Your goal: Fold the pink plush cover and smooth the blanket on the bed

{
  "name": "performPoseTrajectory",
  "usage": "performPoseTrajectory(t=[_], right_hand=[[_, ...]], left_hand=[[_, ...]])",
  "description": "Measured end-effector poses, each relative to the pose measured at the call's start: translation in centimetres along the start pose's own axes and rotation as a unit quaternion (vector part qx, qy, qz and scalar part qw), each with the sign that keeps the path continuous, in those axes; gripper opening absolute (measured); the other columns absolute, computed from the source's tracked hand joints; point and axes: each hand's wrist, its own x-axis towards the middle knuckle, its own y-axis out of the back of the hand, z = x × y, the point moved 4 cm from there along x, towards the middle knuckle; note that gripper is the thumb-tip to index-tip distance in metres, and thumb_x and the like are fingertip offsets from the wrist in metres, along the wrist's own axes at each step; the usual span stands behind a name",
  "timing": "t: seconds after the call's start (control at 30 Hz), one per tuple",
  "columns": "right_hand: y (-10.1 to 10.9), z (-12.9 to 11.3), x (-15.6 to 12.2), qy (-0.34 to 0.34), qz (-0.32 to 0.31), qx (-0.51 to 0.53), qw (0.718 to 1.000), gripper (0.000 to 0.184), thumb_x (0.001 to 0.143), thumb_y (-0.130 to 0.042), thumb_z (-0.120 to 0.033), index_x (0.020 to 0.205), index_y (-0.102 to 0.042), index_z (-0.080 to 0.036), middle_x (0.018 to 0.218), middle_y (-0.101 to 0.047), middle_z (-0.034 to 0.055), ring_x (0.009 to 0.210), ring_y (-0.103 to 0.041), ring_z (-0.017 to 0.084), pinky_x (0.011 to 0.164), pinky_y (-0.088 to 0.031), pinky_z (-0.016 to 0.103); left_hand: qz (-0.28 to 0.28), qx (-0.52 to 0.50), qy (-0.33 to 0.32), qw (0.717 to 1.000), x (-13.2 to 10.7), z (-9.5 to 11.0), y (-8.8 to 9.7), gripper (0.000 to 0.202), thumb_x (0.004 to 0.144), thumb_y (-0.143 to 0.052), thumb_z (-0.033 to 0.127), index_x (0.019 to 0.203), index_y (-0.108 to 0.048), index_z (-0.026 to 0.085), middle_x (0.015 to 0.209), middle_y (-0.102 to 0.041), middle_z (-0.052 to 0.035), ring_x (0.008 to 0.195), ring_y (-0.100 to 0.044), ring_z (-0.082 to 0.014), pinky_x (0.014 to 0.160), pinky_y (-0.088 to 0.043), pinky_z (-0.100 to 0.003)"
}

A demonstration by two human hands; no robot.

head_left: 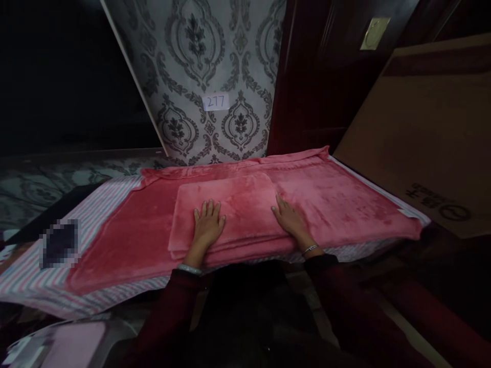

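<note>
A folded pink plush blanket [245, 202] lies in a thick, roughly rectangular stack, its layers showing along the front edge. Beneath it a larger pink plush cloth [337, 204] is spread over the table. My left hand [207, 225] rests palm down on the left part of the stack, fingers spread. At the stack's right edge lies my right hand [289, 217], fingers stretched out and pointing up and left, touching the side of the folded blanket.
A striped sheet [99, 209] covers the table under the pink cloth. On its left sits a pixelated dark object [60, 244]. A large cardboard box [429, 133] stands at the right. Behind are a patterned wall [230, 46] and a dark screen [69, 76].
</note>
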Motion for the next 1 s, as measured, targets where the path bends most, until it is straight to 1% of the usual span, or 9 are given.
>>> performPoseTrajectory(t=[0.13,0.27,0.37,0.43,0.53,0.63,0.7,0.83,1.0], right_hand=[[0.9,1.3,0.6,0.015,-0.04,0.018,0.999,0.065,0.107,-0.031,-0.041,0.166,-0.032,-0.013,0.166,-0.042,0.0161,0.152,-0.042,0.026,0.122,-0.037,0.045],[4.0,0.6,2.7,-0.003,-0.028,-0.017,0.999,0.064,0.107,-0.032,-0.044,0.164,-0.038,-0.015,0.166,-0.041,0.0178,0.153,-0.039,0.033,0.12,-0.038,0.056],[5.6,-4.1,4.7,0.057,-0.019,-0.05,0.997,0.06,0.107,-0.031,-0.039,0.162,-0.042,-0.019,0.169,-0.037,0.0156,0.156,-0.033,0.034,0.123,-0.032,0.061],[5.4,-8.7,6.0,0.117,-0.045,-0.057,0.99,0.059,0.107,-0.034,-0.037,0.163,-0.041,-0.019,0.17,-0.034,0.0141,0.158,-0.029,0.033,0.126,-0.026,0.06],[4.1,-15.0,7.8,0.183,-0.09,-0.045,0.978,0.062,0.107,-0.036,-0.038,0.166,-0.035,-0.019,0.173,-0.027,0.0133,0.16,-0.024,0.031,0.128,-0.021,0.057],[2.4,-17.8,9.6,0.21,-0.112,-0.039,0.97,0.061,0.108,-0.036,-0.04,0.165,-0.036,-0.021,0.171,-0.032,0.0134,0.158,-0.029,0.031,0.127,-0.022,0.058],[1.4,-17.4,10.8,0.209,-0.099,-0.047,0.972,0.057,0.108,-0.036,-0.041,0.161,-0.043,-0.022,0.166,-0.043,0.0135,0.152,-0.038,0.031,0.125,-0.024,0.059],[0.6,-13.7,12.3,0.172,-0.034,-0.057,0.983,0.052,0.109,-0.035,-0.043,0.15,-0.057,-0.021,0.152,-0.059,0.013,0.14,-0.05,0.03,0.119,-0.032,0.053],[0.5,-9.0,13.8,0.061,-0.013,-0.058,0.996,0.052,0.109,-0.028,-0.041,0.128,-0.073,-0.022,0.135,-0.071,0.0132,0.126,-0.059,0.03,0.11,-0.04,0.05]], left_hand=[[-0.023,-0.018,0.003,1.0,-0.1,-0.3,0.3,0.064,0.104,-0.035,0.039,0.164,-0.037,0.018,0.174,-0.022,-0.0137,0.163,-0.017,-0.0333,0.129,-0.017,-0.065],[-0.111,-0.087,-0.064,0.988,0.7,-2.3,0.8,0.067,0.099,-0.047,0.046,0.161,-0.043,0.022,0.173,-0.027,-0.0114,0.162,-0.02,-0.0316,0.129,-0.02,-0.059],[-0.121,-0.135,-0.115,0.977,3.3,-4.0,2.7,0.061,0.099,-0.047,0.047,0.155,-0.053,0.023,0.167,-0.041,-0.0085,0.158,-0.034,-0.0259,0.129,-0.028,-0.044],[-0.085,-0.128,-0.091,0.984,6.1,-4.9,4.5,0.058,0.101,-0.043,0.044,0.154,-0.054,0.021,0.166,-0.044,-0.009,0.156,-0.037,-0.0238,0.128,-0.03,-0.039],[-0.046,-0.078,-0.01,0.996,10.0,-5.4,6.2,0.056,0.103,-0.04,0.038,0.155,-0.051,0.018,0.168,-0.041,-0.0118,0.157,-0.035,-0.0265,0.128,-0.029,-0.045],[-0.027,-0.039,0.047,0.998,11.9,-5.2,5.6,0.055,0.104,-0.037,0.036,0.152,-0.053,0.016,0.165,-0.044,-0.0165,0.157,-0.035,-0.0321,0.127,-0.028,-0.056],[0.007,-0.015,0.069,0.998,11.9,-5.1,4.2,0.053,0.104,-0.035,0.036,0.148,-0.058,0.016,0.158,-0.052,-0.0194,0.152,-0.041,-0.0349,0.126,-0.027,-0.061],[0.071,0.017,0.067,0.995,11.2,-5.3,1.5,0.053,0.104,-0.033,0.037,0.143,-0.061,0.017,0.145,-0.063,-0.0198,0.139,-0.052,-0.0371,0.121,-0.027,-0.068],[0.059,-0.001,0.112,0.992,11.8,-7.0,0.7,0.055,0.104,-0.031,0.042,0.143,-0.061,0.017,0.148,-0.06,-0.0197,0.141,-0.049,-0.0385,0.119,-0.03,-0.07]])
